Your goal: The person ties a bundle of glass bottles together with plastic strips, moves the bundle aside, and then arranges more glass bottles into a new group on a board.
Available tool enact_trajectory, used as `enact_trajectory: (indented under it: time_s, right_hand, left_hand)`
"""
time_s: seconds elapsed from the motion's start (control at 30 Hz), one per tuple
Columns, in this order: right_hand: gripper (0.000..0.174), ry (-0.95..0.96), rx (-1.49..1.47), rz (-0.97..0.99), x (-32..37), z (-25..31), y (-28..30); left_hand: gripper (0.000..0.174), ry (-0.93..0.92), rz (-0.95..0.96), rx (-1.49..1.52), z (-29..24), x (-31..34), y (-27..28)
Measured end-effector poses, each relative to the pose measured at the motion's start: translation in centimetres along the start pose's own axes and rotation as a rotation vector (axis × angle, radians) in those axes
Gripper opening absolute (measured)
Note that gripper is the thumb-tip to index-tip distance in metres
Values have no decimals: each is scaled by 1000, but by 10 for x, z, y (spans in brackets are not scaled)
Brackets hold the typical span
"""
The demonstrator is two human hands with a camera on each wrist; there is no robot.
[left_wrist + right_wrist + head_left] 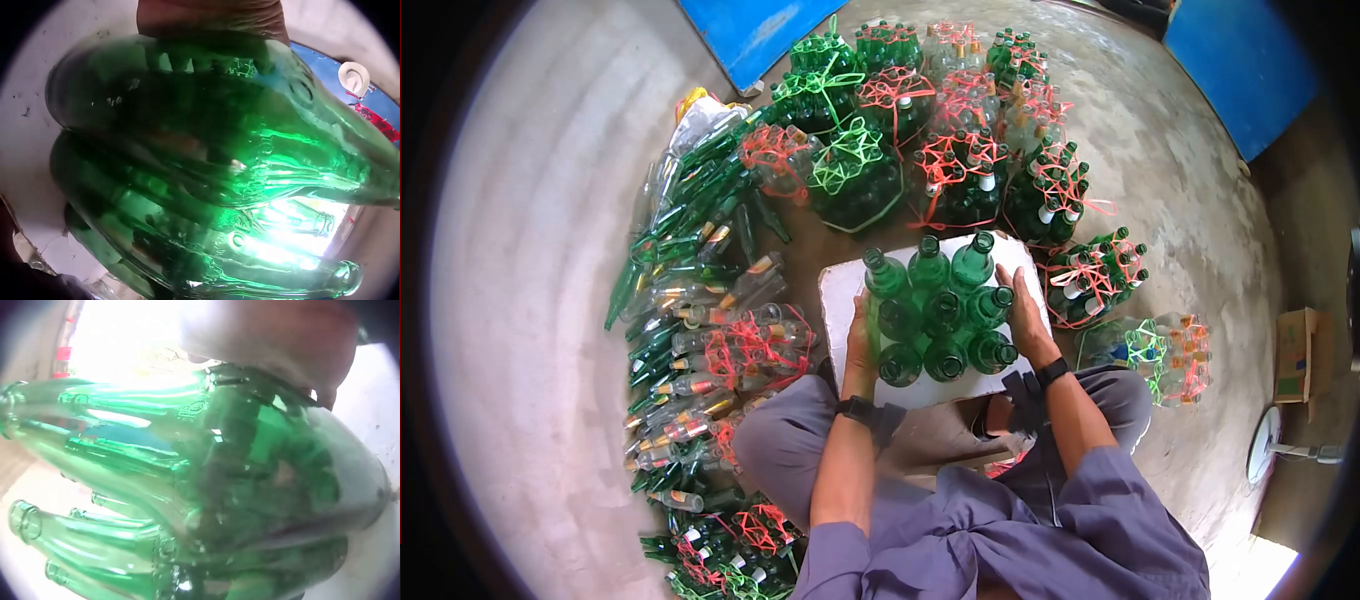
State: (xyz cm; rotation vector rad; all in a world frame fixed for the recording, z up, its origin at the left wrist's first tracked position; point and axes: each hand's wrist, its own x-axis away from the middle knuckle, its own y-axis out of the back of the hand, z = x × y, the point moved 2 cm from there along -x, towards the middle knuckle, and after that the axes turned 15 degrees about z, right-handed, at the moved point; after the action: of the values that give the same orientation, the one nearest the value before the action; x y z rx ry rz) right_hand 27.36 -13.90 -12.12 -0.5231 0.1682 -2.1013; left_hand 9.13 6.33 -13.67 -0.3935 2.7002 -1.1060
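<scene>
Several green glass bottles [941,314] stand upright in close rows on a worn white board [840,285] in front of the person's lap. On their left side, the left hand [860,338] lies against the outer bottles, fingers pointing away from the body. The right hand [1027,318] flanks the opposite side, its fingers extended along the bottles. In the left wrist view, a green bottle [156,119] fills the middle, with part of the hand above it. A bottle's shoulder and body [262,456] show close up in the right wrist view, below the blurred hand. No string is visible around this group.
Bundles of bottles tied with red string [960,160] and green string [847,155] stand beyond the board. Loose bottles [685,330] lie piled along the left. A cardboard box [1293,355] and a round white disc [1260,445] are at the right.
</scene>
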Motion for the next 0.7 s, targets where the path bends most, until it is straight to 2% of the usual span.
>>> enact_trajectory:
  time_s: [0.1,0.23,0.37,0.5,0.57,0.63,0.67,0.7]
  right_hand:
    - [89,-72,-113,121,-9,-11,11]
    - [89,-12,-85,107,-15,-21,7]
    - [94,-52,-26,129,-7,-16,4]
    - [88,-16,-48,98,-13,-24,9]
    - [85,-33,-64,57,-17,-34,14]
    - [92,-55,44,56,-15,-36,20]
    - [90,-77,23,74,-18,-41,27]
    - [89,-51,257,59,-12,-32,23]
  left_hand:
    - [64,10,-21,22,3,4,2]
    - [63,42,-66,60,14,3,17]
    - [60,101,-96,54,18,9,27]
    - [59,72,-132,50,15,7,17]
    - [57,93,-184,-488,-10,7,-19]
    - [56,58,-208,-519,-15,5,-28]
    - [56,40,-180,-446,-13,6,-26]
    - [56,19,-153,-376,-10,8,-23]
